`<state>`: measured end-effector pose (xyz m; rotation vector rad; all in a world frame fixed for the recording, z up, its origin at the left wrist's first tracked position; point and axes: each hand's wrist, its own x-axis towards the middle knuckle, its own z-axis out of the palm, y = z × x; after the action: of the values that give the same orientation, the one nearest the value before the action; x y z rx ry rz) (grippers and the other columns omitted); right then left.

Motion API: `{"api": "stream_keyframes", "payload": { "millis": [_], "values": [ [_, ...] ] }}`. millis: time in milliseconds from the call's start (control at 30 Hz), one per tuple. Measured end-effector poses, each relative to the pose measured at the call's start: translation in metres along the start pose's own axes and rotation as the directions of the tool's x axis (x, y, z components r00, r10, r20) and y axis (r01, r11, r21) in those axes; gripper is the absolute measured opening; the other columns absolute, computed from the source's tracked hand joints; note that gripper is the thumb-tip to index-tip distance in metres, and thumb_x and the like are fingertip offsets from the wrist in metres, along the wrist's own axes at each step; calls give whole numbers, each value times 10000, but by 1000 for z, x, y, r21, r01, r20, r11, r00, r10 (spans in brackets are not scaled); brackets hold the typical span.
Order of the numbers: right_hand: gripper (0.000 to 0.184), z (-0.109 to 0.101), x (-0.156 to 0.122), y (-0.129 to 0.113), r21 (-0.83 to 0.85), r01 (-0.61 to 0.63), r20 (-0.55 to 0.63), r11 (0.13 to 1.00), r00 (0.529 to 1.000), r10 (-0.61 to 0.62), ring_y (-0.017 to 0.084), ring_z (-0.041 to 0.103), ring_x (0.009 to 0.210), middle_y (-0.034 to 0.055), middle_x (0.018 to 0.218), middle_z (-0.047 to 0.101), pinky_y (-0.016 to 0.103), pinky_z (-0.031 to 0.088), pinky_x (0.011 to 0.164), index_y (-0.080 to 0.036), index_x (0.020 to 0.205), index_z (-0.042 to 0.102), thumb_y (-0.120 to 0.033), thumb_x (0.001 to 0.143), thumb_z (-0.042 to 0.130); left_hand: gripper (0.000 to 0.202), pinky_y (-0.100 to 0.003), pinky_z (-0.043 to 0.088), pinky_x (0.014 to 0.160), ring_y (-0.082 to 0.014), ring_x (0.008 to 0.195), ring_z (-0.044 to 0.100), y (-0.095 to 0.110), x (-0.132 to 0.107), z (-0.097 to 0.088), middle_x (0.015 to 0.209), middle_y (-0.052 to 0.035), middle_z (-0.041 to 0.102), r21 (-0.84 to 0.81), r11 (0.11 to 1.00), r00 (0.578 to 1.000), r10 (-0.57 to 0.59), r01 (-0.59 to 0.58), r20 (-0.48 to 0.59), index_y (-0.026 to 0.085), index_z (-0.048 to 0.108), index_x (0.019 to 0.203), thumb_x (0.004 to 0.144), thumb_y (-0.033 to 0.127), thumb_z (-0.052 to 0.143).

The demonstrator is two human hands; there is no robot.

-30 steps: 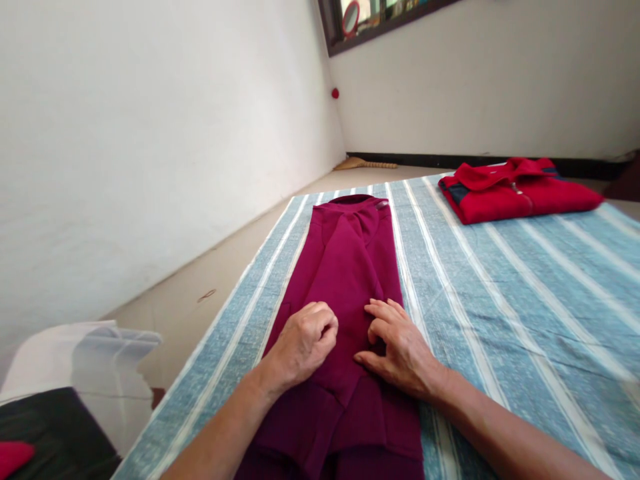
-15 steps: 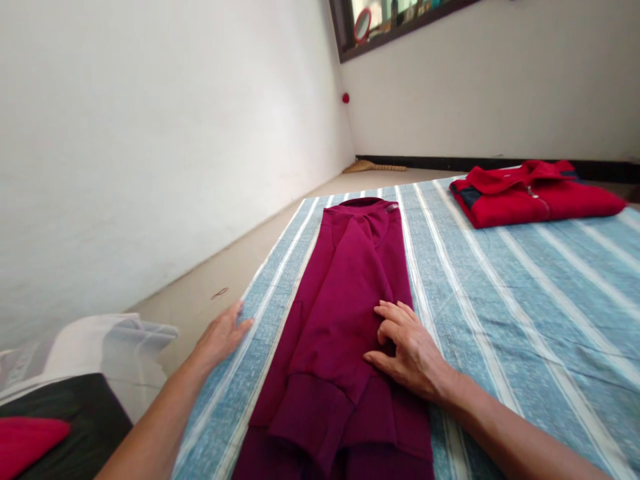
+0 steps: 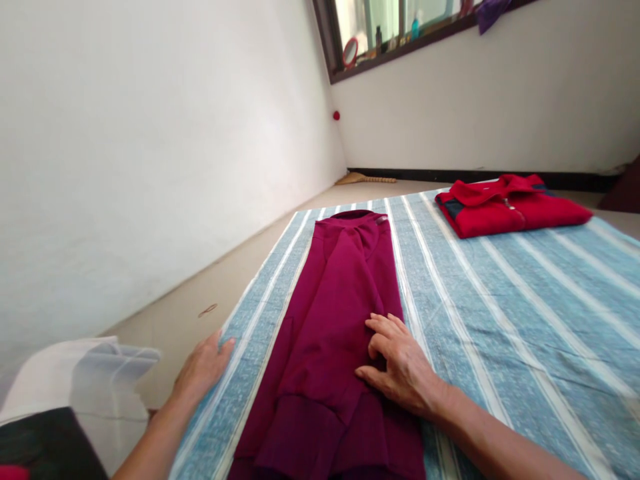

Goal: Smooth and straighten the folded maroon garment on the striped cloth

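At far left, white cloth (image 3: 60, 373), with black cloth (image 3: 45, 440) overlapping in front and a patch of red cloth (image 3: 13, 473) in the near corner. Next, with the left hand (image 3: 200, 367), touches the left edge of the blue-striped sheet (image 3: 465, 313), thumb and forefinger slightly apart; impossible to tell whether gripping that edge. Just beyond, on the floor (image 3: 220, 280), a thin brown loop (image 3: 207, 311). In the middle, on the sheet, the maroon garment (image 3: 325, 327), folded long and narrow, collar at the far end, a sleeve laid lengthwise with cuff at the near end. Farther back, a brown broom (image 3: 363, 179). With the right hand (image 3: 405, 370), rests on the garment's right side, fingers bent, thumb well apart from them. At far right, on the sheet, a red garment (image 3: 510, 210), folded, with collar and zip uppermost.
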<state>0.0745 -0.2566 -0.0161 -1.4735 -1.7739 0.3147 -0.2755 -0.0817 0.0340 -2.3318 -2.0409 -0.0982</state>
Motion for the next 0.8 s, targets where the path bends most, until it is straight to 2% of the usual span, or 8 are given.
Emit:
{"api": "stream_keyframes", "payload": {
  "millis": [67, 133, 267, 333, 467, 600, 700, 800],
  "values": [
    [272, -1, 1, -2, 0, -6, 6, 1000, 1000, 6, 312, 481, 1225, 121, 1226, 593, 538, 319, 1055, -209, 727, 552, -292, 666, 803, 328, -430, 508, 779, -332, 916, 640, 4, 0, -2, 900, -139, 682, 50, 997, 998, -49, 50, -31, 165, 612, 889, 842, 379, 368],
    [275, -2, 2, -4, -8, -12, 7, 1000, 1000, 12, 314, 482, 1224, 124, 1223, 596, 532, 322, 1057, -205, 724, 557, -282, 656, 812, 351, -453, 494, 853, -345, 995, 622, 14, 1, -4, 1012, -179, 667, 65, 998, 997, -24, 28, -71, 137, 623, 926, 840, 375, 379],
    [274, -1, 3, -4, -29, 4, 2, 1000, 1000, -4, 310, 483, 1221, 121, 1226, 595, 520, 321, 1065, -203, 734, 564, -285, 656, 813, 321, -404, 405, 1029, -292, 1170, 550, 60, 6, -4, 1186, -157, 621, -48, 974, 967, 213, -222, -142, 149, 633, 974, 818, 354, 442],
    [262, 2, 1, -3, -41, 21, -7, 999, 1000, -21, 312, 474, 1228, 123, 1229, 592, 520, 319, 1066, -200, 749, 566, -285, 671, 802, 297, -398, 413, 1029, -265, 1137, 574, 93, 9, -2, 1187, -137, 627, -122, 911, 911, 369, -394, -181, 161, 636, 975, 836, 344, 447],
    [210, 7, -2, -1, -74, 88, -87, 993, 992, -94, 308, 481, 1206, 126, 1225, 587, 517, 335, 1050, -190, 823, 575, -276, 735, 745, 248, -373, 459, 974, -222, 1071, 599, 168, 8, -3, 1117, -106, 651, -163, 725, 736, 616, -669, -281, 167, 628, 1005, 858, 228, 437],
    [90, 6, -3, -4, -135, 212, -146, 968, 962, -231, 287, 522, 1093, 135, 1120, 612, 477, 393, 978, -157, 821, 578, -235, 836, 620, 211, -302, 479, 891, -181, 954, 611, 235, 0, -10, 983, -63, 661, -189, 577, 604, 783, -794, -148, 174, 627, 969, 856, 133, 454],
    [150, 3, -1, -9, -163, 333, -131, 929, 926, -355, 238, 545, 917, 97, 930, 627, 402, 450, 821, -154, 746, 560, -182, 888, 520, 178, -273, 476, 808, -164, 849, 604, 267, -5, -14, 873, -38, 642, -195, 562, 577, 816, -804, -29, 179, 641, 885, 853, 128, 473],
    [222, 3, 1, -12, -198, 365, -99, 910, 916, -389, 189, 493, 716, 43, 740, 572, 353, 410, 641, -166, 692, 535, -168, 905, 472, 182, -252, 454, 739, -149, 773, 580, 284, -6, -16, 795, -18, 606, -162, 575, 574, 817, -802, 58, 187, 645, 789, 854, 139, 481]
  ]
}}
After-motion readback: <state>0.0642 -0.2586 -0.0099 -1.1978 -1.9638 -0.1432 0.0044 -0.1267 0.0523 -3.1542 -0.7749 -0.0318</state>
